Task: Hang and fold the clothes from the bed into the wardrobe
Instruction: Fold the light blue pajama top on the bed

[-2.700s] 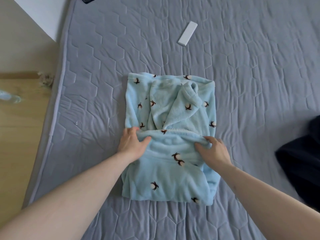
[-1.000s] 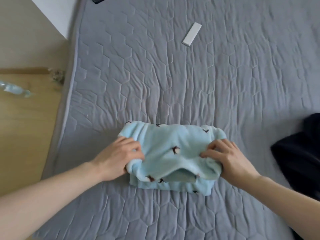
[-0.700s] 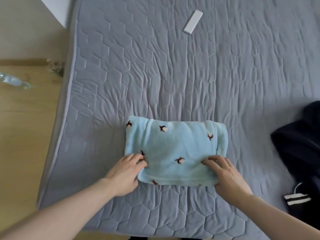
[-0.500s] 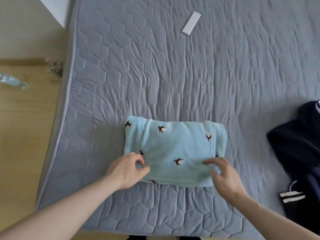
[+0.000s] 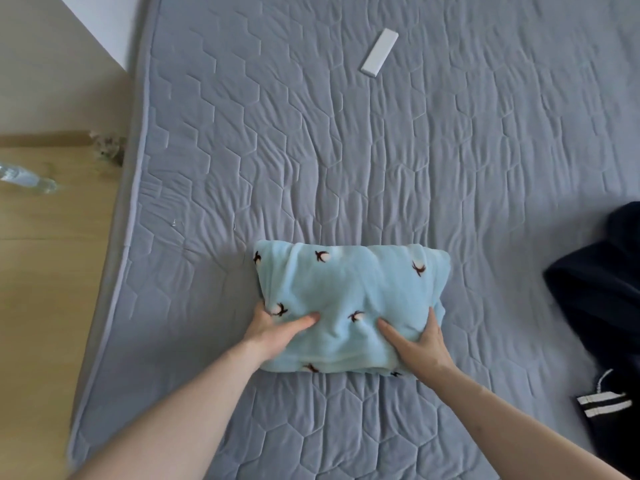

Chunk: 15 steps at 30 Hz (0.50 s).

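A light blue fleece garment (image 5: pixel 349 289) with small dark motifs lies folded into a thick rectangle on the grey quilted bed (image 5: pixel 346 150), near its front edge. My left hand (image 5: pixel 273 332) grips the bundle's near left corner, thumb on top and fingers tucked under the side. My right hand (image 5: pixel 419 344) grips the near right corner the same way, thumb pressed into the top. The near edge of the bundle bulges between my hands.
A dark navy garment (image 5: pixel 602 289) with white stripes lies at the bed's right edge. A flat white bar (image 5: pixel 380 53) rests on the far part of the bed. Left of the bed is wooden floor (image 5: pixel 52 271) with a clear plastic bottle (image 5: pixel 27 176).
The garment's far half was folded over into a compact bundle. My hands then shifted from pressing its near edge to gripping its two near corners.
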{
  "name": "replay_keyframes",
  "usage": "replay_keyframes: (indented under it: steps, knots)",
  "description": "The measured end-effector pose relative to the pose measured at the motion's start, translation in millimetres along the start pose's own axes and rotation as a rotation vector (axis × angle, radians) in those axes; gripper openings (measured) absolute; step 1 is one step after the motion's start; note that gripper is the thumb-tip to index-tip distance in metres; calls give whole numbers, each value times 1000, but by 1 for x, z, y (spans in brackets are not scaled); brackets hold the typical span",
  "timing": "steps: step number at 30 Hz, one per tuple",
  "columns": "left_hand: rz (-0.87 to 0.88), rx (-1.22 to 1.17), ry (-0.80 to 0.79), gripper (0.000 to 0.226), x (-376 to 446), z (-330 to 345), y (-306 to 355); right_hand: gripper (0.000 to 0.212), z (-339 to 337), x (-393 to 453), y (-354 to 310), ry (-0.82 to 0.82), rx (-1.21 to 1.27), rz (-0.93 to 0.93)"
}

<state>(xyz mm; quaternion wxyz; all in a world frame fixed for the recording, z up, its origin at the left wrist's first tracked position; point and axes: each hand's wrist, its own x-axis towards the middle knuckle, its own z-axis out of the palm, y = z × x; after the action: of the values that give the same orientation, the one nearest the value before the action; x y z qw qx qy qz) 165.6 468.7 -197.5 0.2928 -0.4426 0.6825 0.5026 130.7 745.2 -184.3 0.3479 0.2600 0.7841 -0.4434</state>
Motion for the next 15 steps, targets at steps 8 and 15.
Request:
replay_keyframes:
  steps: [8, 15]
  knots:
    - [335, 26, 470, 27, -18, -9, -16, 50, -36, -9, -1, 271, -151, -127]
    - [37, 235, 352, 67, -21, -14, -34, 41, -30, -18, 24, 378, -229, -74]
